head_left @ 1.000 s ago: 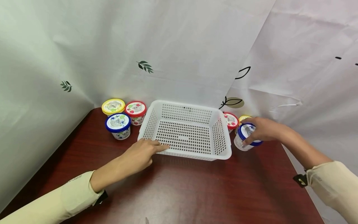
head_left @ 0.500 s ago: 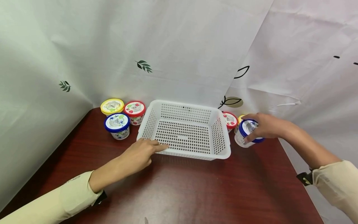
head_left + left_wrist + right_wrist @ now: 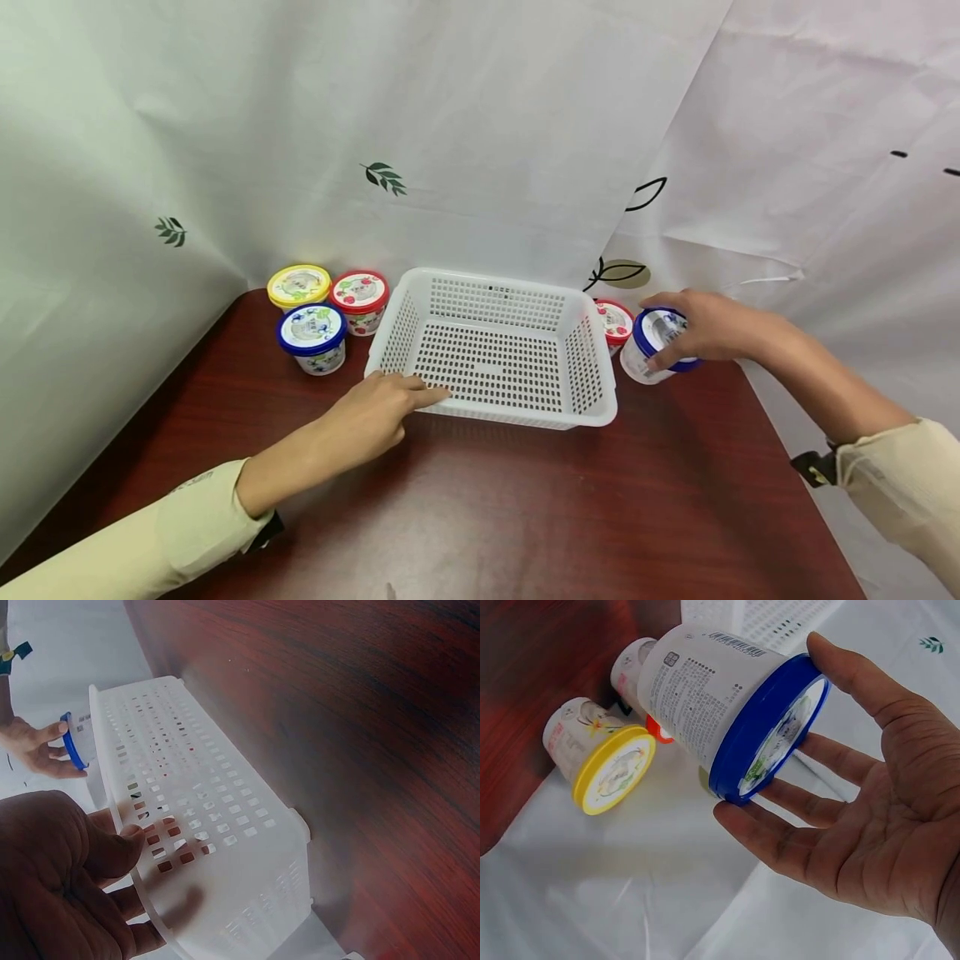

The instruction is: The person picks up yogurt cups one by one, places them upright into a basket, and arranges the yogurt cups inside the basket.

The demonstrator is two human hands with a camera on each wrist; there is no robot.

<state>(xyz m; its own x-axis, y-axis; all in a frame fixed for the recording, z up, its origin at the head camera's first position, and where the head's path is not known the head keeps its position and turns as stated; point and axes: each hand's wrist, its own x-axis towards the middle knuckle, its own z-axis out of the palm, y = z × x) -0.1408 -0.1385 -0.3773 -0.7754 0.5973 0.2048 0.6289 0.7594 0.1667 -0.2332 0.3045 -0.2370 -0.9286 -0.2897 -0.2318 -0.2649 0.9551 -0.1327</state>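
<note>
My left hand [image 3: 371, 417] grips the near left rim of a white perforated plastic basket [image 3: 525, 414]. In the left wrist view its thumb presses the outer wall, with the fingers over the rim on the inside. My right hand [image 3: 708, 325] holds a blue-lidded paper tub [image 3: 637, 365] by its lid, to the right of the basket. Thumb and fingertips pinch the blue lid's [image 3: 769, 724] edge, and the tub hangs tilted in the right wrist view. Behind it stand a red-lidded tub [image 3: 615, 321] and a yellow-lidded tub [image 3: 615, 769]; the yellow one is hidden in the head view.
Left of the basket stand yellow-lidded [image 3: 298, 286], red-lidded [image 3: 360, 292] and blue-lidded [image 3: 312, 329] tubs, close together. A dark red wooden table [image 3: 487, 508] carries everything. White leaf-printed sheeting [image 3: 487, 125] closes off the back and both sides.
My right hand has raised the blue-lidded tub and moved it slightly toward the back, where it now covers the yellow-lidded tub. The left hand and the basket stay in place.
</note>
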